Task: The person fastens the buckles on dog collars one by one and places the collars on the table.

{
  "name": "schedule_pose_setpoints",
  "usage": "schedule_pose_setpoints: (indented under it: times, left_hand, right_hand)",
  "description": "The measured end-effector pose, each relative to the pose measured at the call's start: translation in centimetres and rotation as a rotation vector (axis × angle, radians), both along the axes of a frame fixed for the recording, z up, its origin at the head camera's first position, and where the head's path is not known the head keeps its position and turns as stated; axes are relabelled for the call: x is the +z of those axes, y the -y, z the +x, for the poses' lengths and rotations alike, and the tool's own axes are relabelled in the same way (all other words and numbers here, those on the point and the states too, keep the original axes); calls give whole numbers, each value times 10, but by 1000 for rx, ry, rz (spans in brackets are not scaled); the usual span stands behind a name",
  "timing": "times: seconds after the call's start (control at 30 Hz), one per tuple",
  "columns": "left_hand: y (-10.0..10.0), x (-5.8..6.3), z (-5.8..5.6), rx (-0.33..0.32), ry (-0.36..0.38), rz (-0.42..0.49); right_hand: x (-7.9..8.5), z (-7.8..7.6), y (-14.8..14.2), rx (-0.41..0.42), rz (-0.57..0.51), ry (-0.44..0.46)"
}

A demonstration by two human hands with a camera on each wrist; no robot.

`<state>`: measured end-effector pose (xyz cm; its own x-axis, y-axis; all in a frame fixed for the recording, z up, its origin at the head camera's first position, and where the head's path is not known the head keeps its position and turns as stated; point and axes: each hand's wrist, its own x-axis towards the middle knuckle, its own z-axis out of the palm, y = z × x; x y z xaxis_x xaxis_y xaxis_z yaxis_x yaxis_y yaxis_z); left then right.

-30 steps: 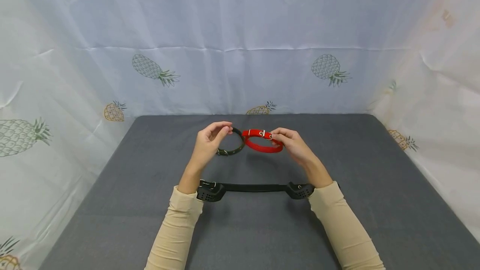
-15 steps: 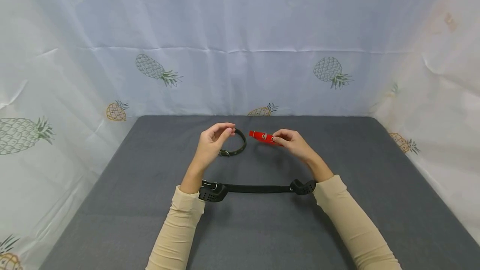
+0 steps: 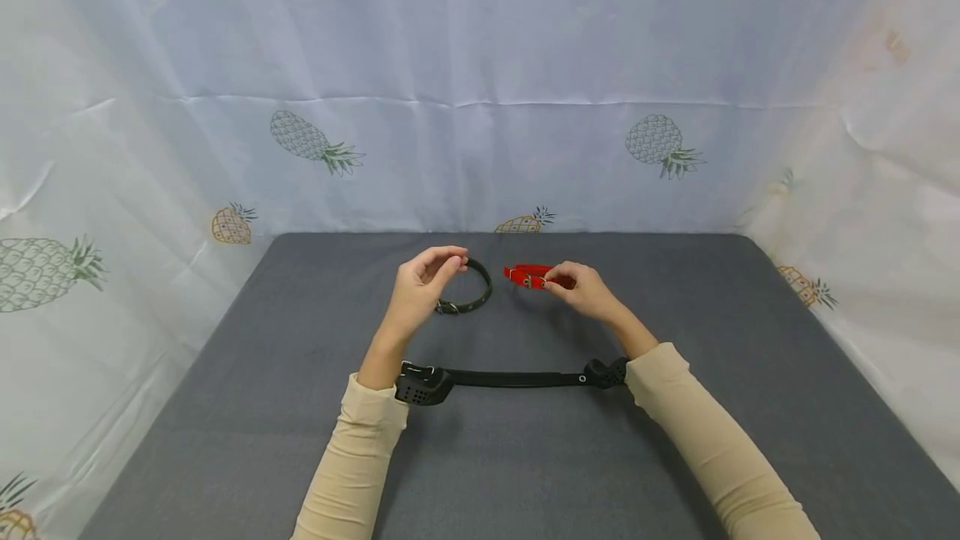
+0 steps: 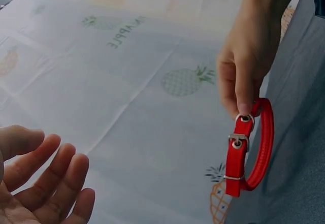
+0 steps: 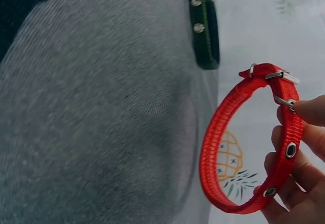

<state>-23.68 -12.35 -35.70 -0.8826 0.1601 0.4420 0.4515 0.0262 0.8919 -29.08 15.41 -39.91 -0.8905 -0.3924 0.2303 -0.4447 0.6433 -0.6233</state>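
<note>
In the head view my right hand [image 3: 587,292] pinches a red collar [image 3: 525,279] by its band beside the metal buckle. The right wrist view shows the thumb at the collar's D-ring and fingers reaching through the loop of the red collar [image 5: 214,153], which has metal eyelets. My left hand [image 3: 420,286] is raised with fingers loosely bent. Seen from its own wrist, the left hand [image 4: 45,181] has nothing between thumb and fingers. A dark green collar [image 3: 483,297] with metal studs is nearest to it, overlapped by its fingertips and partly hidden behind them.
A black strap [image 3: 517,378] with a buckle at its left end lies across the grey table [image 3: 510,473], between black wrist devices [image 3: 423,386]. Pale cloth printed with pineapples [image 3: 480,165] encloses the back and both sides.
My right hand has turned the red collar and shifted it slightly right. It overlapped the green collar in view one second ago; now a gap shows between them. The left hand stays almost still.
</note>
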Motion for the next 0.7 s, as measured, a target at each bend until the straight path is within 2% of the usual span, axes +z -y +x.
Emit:
schedule_pose_setpoints:
  times: [0.33, 0.7]
  left_hand:
    - [0, 1, 1, -17, -3, -6]
    - [1, 0, 1, -16, 10, -21]
  right_hand:
    - [-10, -7, 1, 44, 46, -99]
    - [-16, -14, 3, 70, 123, -105]
